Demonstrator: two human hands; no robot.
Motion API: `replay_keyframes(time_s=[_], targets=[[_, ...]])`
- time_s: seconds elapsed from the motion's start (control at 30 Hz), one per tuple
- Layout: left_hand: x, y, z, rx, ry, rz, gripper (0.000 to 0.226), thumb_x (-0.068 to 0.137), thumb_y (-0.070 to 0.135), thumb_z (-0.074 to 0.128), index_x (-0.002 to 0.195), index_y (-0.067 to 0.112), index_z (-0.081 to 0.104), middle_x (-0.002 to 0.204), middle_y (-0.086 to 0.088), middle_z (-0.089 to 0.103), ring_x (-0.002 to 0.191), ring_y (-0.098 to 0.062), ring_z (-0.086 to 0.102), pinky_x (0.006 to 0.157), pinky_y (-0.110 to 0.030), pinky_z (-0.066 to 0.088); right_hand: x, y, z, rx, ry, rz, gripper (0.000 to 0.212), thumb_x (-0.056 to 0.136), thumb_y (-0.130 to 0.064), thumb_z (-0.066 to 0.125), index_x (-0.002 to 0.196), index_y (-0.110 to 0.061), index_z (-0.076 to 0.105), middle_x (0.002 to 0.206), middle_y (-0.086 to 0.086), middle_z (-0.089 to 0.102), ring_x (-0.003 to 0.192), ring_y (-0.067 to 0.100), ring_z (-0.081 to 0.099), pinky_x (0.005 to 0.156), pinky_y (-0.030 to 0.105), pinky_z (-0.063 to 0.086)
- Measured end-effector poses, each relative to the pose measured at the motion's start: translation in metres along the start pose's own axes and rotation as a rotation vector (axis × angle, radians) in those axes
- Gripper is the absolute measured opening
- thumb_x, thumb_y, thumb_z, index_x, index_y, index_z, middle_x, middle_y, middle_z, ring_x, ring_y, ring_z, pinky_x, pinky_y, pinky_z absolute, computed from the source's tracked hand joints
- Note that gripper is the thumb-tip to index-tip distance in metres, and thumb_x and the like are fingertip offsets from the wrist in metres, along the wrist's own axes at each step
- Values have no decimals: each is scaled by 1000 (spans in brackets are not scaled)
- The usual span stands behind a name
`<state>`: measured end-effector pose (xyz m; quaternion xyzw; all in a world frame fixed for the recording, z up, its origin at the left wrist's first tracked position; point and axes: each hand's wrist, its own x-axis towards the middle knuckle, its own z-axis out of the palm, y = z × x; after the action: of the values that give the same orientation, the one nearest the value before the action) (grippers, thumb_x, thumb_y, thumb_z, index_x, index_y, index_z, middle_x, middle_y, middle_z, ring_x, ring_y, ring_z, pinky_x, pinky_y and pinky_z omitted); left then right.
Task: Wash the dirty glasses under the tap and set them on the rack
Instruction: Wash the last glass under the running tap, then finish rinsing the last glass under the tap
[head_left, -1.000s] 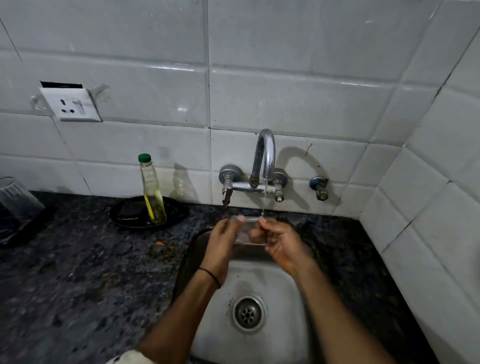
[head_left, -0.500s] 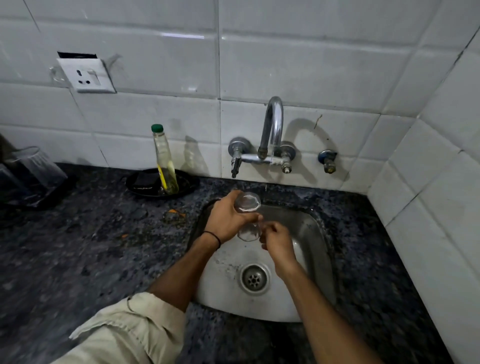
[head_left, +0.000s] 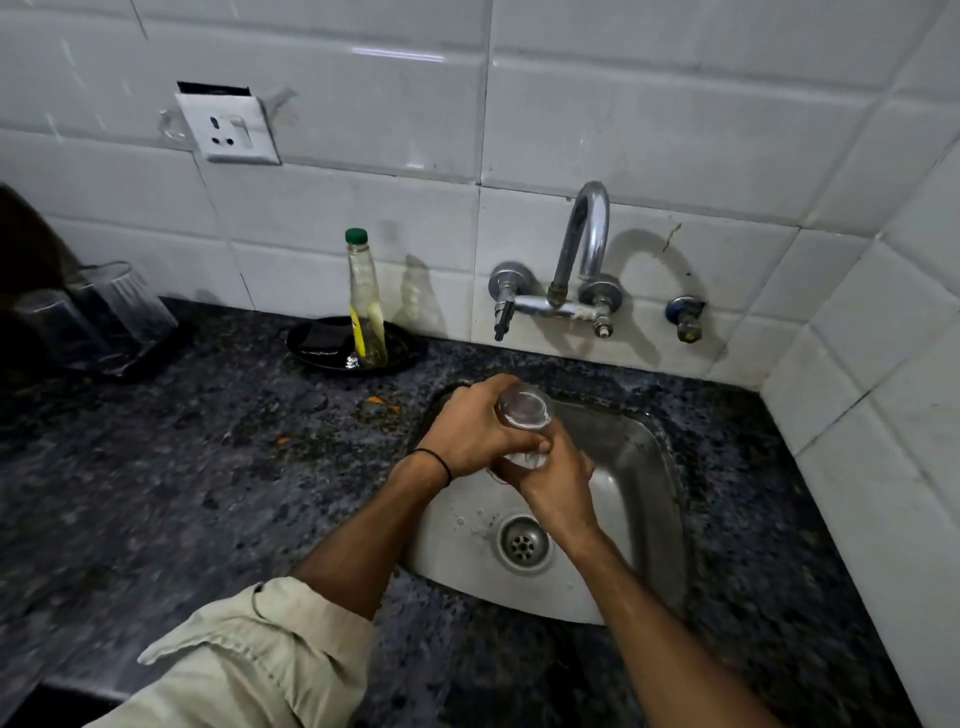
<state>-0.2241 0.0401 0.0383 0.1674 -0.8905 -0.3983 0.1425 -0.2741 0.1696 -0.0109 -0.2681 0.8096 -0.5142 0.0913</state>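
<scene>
Gripped the glass (head_left: 522, 415) over the sink (head_left: 641, 467), nearer than the tap (head_left: 582, 244), with left hand (head_left: 470, 431) round the upper part and right hand (head_left: 558, 486) round the lower. Probably the rinsing step. Needed next a firm carry of wet glass to the rack (head_left: 158, 347), far left.

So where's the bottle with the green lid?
In the head view, the bottle stands on a black dish at the back of the dark counter, against the tiled wall, left of the tap.
</scene>
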Motion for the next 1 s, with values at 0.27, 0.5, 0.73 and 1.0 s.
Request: replay_keyframes(time_s=[0.27, 0.5, 0.73, 1.0], targets=[[-22, -60, -36, -389, -19, -112, 58, 84, 51, 68, 134, 25, 54, 123, 8, 66, 112, -7, 63, 101, -35, 50, 2, 1, 39, 149, -84, 130, 57, 67, -34, 92, 117, -28, 64, 102, -13, 69, 96, 4, 64, 79, 18, 51], [-71, -155, -129, -326, 277, -342, 25, 97, 36, 57, 117, 23, 66, 108, 5, 71, 98, -8, 67, 86, -29, 54, 30, -64, 123, 421, -364, 228, 22, 83, -16, 79, 85, -10, 58, 75, 5, 59, 66, 8, 60, 61, 18, 47], [-132, -254, -241, -303, 506, -560, 15, 99, 22, 55, 107, 23, 68, 104, 2, 71, 97, -12, 66, 84, -25, 51, 65, -152, 290, 759, -520, 526, 10, 91, -19, 69, 96, -11, 67, 88, 10, 68, 72, 16, 62, 64, 26, 47], [-170, -361, -338, -35, 541, -693, 23, 98, 21, 54, 117, 16, 66, 115, -4, 68, 103, -20, 63, 86, -24, 45, 110, -233, 479, 739, -464, 508, 20, 82, -18, 81, 90, -14, 63, 69, 4, 62, 58, 11, 59, 62, 24, 50]])
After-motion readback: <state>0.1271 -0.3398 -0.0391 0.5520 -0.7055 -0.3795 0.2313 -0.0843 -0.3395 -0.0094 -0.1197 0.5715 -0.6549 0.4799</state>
